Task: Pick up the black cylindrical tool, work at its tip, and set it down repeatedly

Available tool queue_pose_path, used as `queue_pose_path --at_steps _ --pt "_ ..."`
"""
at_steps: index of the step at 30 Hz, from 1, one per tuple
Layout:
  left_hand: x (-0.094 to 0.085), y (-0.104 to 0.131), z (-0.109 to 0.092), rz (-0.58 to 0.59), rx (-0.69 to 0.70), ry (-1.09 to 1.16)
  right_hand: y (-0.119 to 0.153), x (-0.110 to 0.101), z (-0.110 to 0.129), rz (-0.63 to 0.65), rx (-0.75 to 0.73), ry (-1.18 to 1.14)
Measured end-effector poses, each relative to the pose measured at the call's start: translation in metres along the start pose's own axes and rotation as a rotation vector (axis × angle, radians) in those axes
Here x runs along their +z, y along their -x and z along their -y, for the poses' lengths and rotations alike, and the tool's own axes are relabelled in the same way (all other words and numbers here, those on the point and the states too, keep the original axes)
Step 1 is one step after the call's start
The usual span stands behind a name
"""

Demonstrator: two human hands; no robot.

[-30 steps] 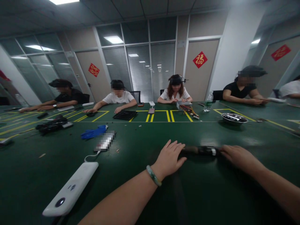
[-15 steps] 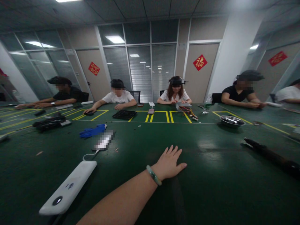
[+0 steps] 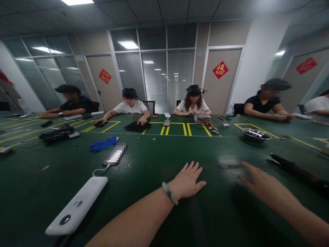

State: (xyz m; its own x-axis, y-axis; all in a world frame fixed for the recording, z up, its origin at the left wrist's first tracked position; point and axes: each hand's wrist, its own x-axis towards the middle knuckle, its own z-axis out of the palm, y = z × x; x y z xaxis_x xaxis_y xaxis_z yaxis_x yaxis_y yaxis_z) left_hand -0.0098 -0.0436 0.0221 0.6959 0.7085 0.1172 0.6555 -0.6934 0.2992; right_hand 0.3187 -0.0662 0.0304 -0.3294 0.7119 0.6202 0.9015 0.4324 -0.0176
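My left hand lies flat on the green table, its fingers spread and nothing in it. A jade-coloured bangle circles the left wrist. To its right, my right hand hangs over the table, a little blurred, with fingers stretched out and nothing in them. Nearest to the right hand is a long dark tool, perhaps an electric screwdriver, lying at the right; the hand appears apart from it. Left of my forearm rests a white camera-like device, joined by a short cable to a phone.
A blue glove and a black bundle lie at the left. A steel bowl stands at the right, near a water bottle. Across the table, several people sit; one handles a metal box with wires, another touches a black tray.
My right hand has come into view from the right, over the table. My left hand stays flat in place. A co-worker opposite has put a hand on the black tray.
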Motion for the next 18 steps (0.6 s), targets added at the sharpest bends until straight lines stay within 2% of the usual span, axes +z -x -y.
queue_pose_path --at_steps 2,4,6,7,9,13,16,18 --pt "0.002 0.001 -0.003 -0.028 0.092 -0.017 -0.024 0.025 0.055 0.154 0.025 -0.112" --pt "0.007 0.0 -0.004 -0.029 0.184 -0.045 -0.04 0.037 0.112 0.329 -0.084 -0.271" --pt "0.015 -0.004 -0.001 0.048 0.234 -0.076 -0.049 0.04 0.151 0.468 -0.199 -0.419" --pt "0.02 -0.006 0.001 0.09 0.201 -0.084 -0.051 0.04 0.162 0.512 -0.225 -0.474" --pt "0.029 -0.009 0.007 0.089 0.229 -0.092 -0.051 0.039 0.167 0.557 -0.226 -0.545" --pt "0.038 -0.011 0.014 0.06 0.279 -0.126 -0.046 0.037 0.157 0.585 -0.217 -0.579" --pt "0.032 -0.007 0.01 0.046 0.279 -0.133 -0.048 0.038 0.154 0.564 -0.249 -0.525" --pt "0.023 -0.004 0.005 0.048 0.279 -0.116 -0.051 0.039 0.139 0.527 -0.265 -0.438"
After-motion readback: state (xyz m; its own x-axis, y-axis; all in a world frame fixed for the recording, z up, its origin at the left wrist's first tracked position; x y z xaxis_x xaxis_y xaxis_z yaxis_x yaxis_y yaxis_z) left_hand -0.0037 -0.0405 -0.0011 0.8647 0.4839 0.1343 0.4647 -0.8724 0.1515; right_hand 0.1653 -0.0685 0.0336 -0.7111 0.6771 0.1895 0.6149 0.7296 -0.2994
